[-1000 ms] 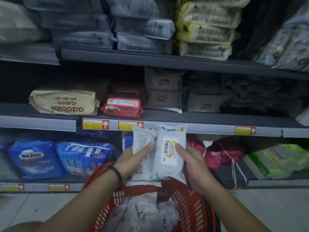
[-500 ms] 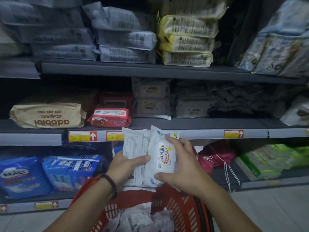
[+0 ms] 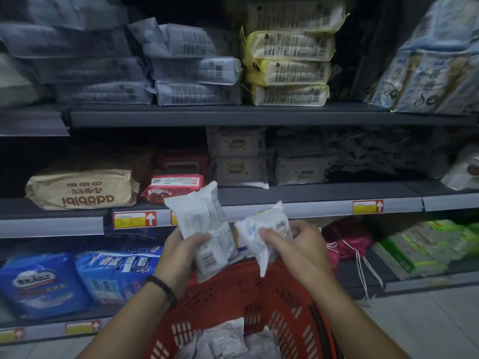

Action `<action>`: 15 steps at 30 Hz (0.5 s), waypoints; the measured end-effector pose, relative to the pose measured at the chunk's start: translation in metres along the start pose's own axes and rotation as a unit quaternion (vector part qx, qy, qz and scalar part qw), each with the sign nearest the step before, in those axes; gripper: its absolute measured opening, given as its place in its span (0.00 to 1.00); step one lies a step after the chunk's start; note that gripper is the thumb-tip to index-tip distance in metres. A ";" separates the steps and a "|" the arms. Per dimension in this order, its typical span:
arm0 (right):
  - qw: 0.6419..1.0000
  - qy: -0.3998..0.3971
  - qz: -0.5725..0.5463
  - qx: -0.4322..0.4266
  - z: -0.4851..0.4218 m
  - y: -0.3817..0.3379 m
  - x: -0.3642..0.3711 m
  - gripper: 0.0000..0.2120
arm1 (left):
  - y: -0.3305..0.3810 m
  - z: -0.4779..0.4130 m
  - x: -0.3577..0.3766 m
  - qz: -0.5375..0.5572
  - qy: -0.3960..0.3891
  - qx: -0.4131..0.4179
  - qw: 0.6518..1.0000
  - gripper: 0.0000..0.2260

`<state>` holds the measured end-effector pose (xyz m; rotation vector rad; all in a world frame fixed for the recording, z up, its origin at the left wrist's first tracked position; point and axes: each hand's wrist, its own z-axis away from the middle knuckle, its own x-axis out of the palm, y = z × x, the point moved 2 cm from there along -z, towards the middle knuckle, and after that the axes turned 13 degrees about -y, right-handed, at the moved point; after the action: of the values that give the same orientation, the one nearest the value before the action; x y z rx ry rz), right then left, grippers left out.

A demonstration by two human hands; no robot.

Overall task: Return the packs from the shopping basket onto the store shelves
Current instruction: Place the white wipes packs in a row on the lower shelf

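Observation:
My left hand (image 3: 178,251) grips a white wipes pack (image 3: 204,224) with its printed back toward me, tilted up to the left. My right hand (image 3: 295,244) grips a second white wipes pack (image 3: 264,226), label side partly showing, turned on its side. Both packs hang above the far rim of the red shopping basket (image 3: 233,294), level with the middle shelf edge (image 3: 298,209). More white packs (image 3: 228,340) lie in the basket bottom. Matching white packs (image 3: 237,158) are stacked on the middle shelf behind.
A beige pack (image 3: 83,190) and a red pack (image 3: 173,186) sit on the middle shelf at left. Grey and yellow packs (image 3: 287,68) fill the top shelf. Blue bags (image 3: 77,278), pink bags (image 3: 347,239) and green packs (image 3: 420,244) occupy the bottom shelf.
The two packs, held together side by side before, have been pulled apart, one in each hand. The left one has risen and tilted; the right one has rotated sideways.

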<state>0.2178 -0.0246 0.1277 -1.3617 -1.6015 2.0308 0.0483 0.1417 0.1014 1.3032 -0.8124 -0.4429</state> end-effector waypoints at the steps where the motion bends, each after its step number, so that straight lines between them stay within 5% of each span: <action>1: 0.994 -0.016 -0.100 0.043 0.000 0.001 0.004 0.22 | 0.001 0.001 -0.001 -0.058 0.004 0.031 0.998 0.13; 4: 0.904 -0.097 -0.395 0.132 0.004 -0.001 0.023 0.27 | -0.003 0.002 -0.002 -0.243 -0.003 0.119 0.963 0.26; 8: 0.771 -0.155 -0.589 0.186 0.011 -0.011 0.043 0.26 | -0.001 0.007 0.000 -0.311 0.017 0.187 0.932 0.37; 11: 0.729 -0.160 -0.647 0.158 0.011 -0.016 0.049 0.26 | 0.001 0.010 0.005 -0.318 -0.041 0.212 0.923 0.33; 15: 0.702 -0.166 -0.689 0.073 0.008 -0.020 0.046 0.22 | 0.005 0.012 0.006 -0.156 -0.164 0.154 0.962 0.28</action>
<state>0.1796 0.0086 0.1204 0.4196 -1.6203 1.2751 0.0422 0.1308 0.1085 1.6851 -0.9825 -0.8249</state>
